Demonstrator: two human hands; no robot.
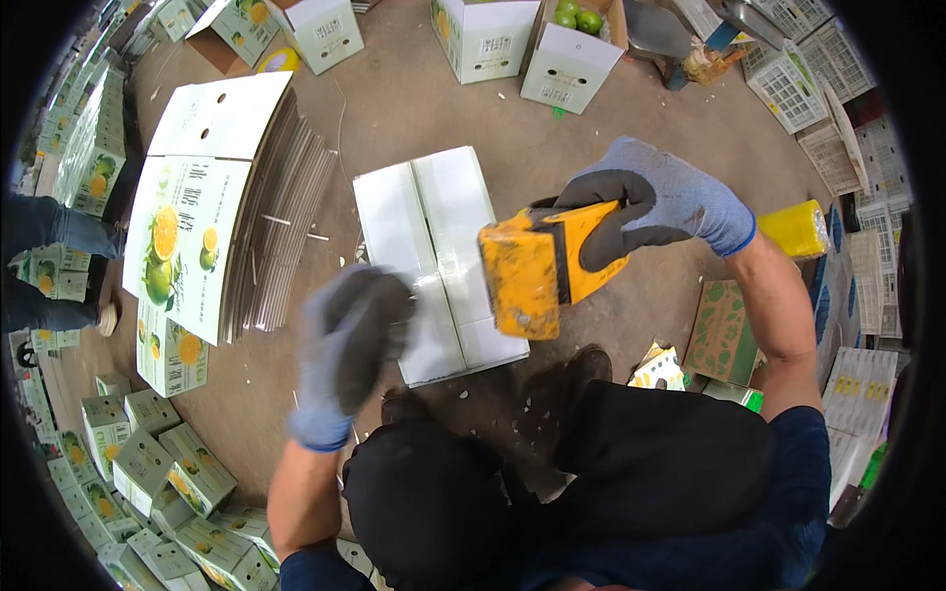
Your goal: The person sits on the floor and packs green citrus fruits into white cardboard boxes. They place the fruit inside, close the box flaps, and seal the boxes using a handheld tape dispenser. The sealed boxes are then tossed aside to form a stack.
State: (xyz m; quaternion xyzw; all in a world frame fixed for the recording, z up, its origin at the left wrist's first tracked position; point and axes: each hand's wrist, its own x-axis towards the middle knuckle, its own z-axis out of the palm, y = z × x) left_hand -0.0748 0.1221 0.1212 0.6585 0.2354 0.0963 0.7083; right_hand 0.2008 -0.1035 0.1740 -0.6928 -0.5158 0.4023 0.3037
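A white cardboard carton (458,214) lies on the floor before me, its two top flaps folded together along a middle seam. Glossy clear tape (426,270) shows on the flaps. My right hand (628,207), in a blue knit glove with a dark palm, grips a scuffed yellow hand-held tool (521,284) over the carton's right side. The exact kind of tool is not plain from here. My left hand (355,332), gloved alike, is blurred at the carton's left edge. Its fingers look curled, and whether it touches the carton is unclear.
Flattened printed cartons (196,207) are stacked at left. Open boxes, one holding green fruit (580,18), stand ahead. Closed cartons (148,458) crowd the lower left. A yellow roll (798,229) and a brown-green box (720,325) are at right. Another person's legs (55,258) show at far left.
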